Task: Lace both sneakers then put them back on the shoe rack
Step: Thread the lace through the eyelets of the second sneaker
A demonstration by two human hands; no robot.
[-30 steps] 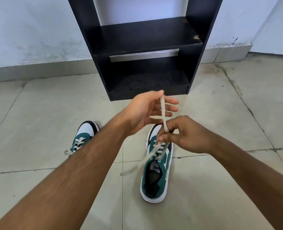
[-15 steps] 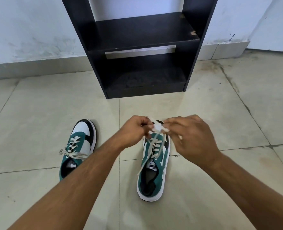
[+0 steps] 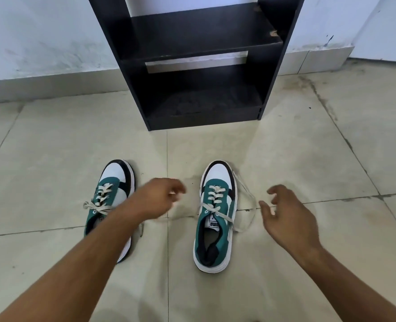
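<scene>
Two sneakers on floor, toes twd shoe rack [image 3: 192,66] just ahead. Right sneaker [image 3: 216,217] sits btwn both hands, long axis pointing at rack; left sneaker [image 3: 110,205] partly under left forearm. Left hand [image 3: 160,198] & right hand [image 3: 285,217] apart, fingers loose, holding nothing. Lace ends trail loose. Tongue label reads PUMA.

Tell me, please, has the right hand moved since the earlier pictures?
Yes. The right hand has let the lace go and moved rightward off the right sneaker.

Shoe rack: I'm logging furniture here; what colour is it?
Black, clearest in the head view: the shoe rack against the wall.
</scene>
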